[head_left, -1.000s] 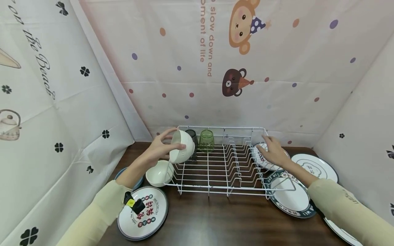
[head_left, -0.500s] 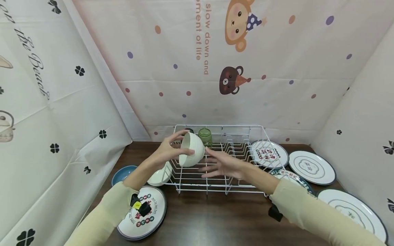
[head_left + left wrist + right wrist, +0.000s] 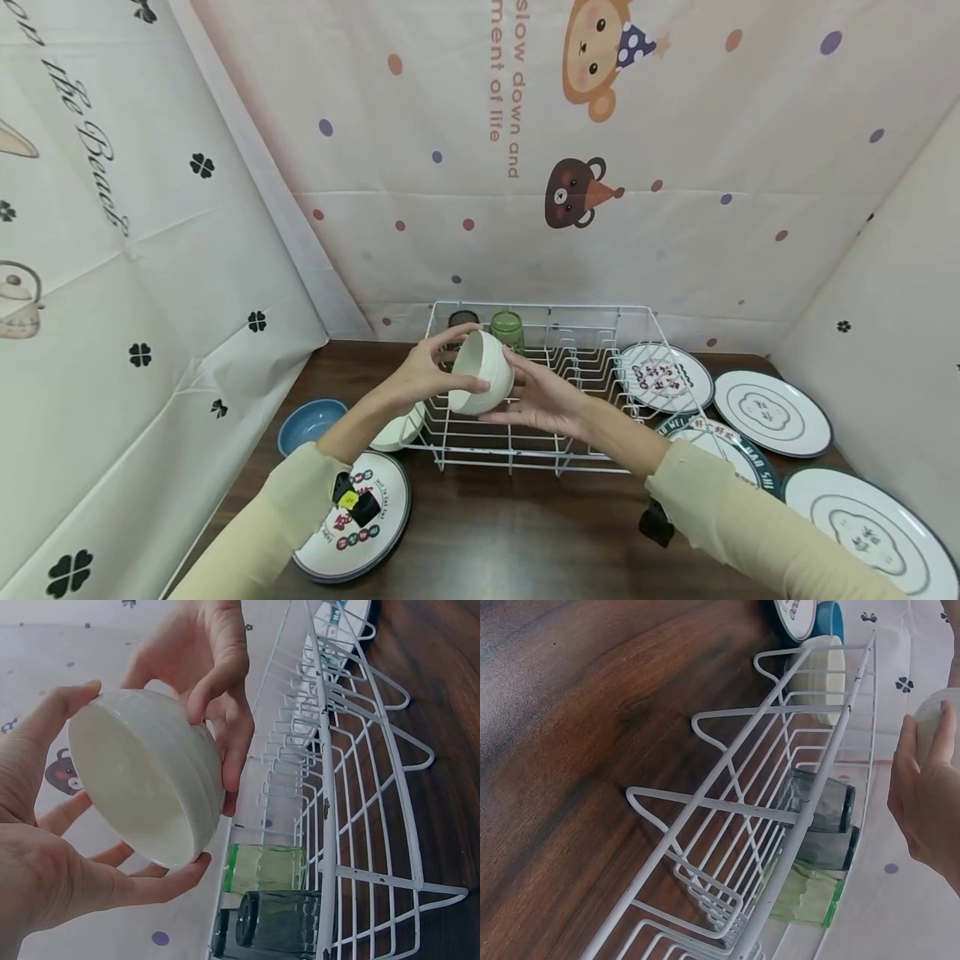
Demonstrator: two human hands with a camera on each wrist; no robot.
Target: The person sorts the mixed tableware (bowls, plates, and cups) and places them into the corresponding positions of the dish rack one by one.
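A white bowl (image 3: 491,371) is held tilted on its side above the dish rack (image 3: 326,780), its mouth turned toward the left. My left hand (image 3: 423,375) grips it at the rim, thumb on one side and fingers on the other. On the bowl's base side, my right hand (image 3: 547,400) holds it between thumb and fingers; the left wrist view shows this hand (image 3: 217,682) against the outer wall. A green glass (image 3: 507,329) and dark grey glasses (image 3: 829,802) stand upside down in the rack's back left part, below the bowl.
Left of the rack are another white bowl (image 3: 397,429), a blue bowl (image 3: 307,423) and a stack of plates (image 3: 386,533). To the right lie several plates, among them a red-printed plate (image 3: 663,379) and a large white plate (image 3: 870,533). A printed cloth (image 3: 375,150) hangs behind.
My right hand has come from the rack's right side to the bowl and taken hold of it. My left hand has carried the bowl rightward and slightly down, away from the glasses.
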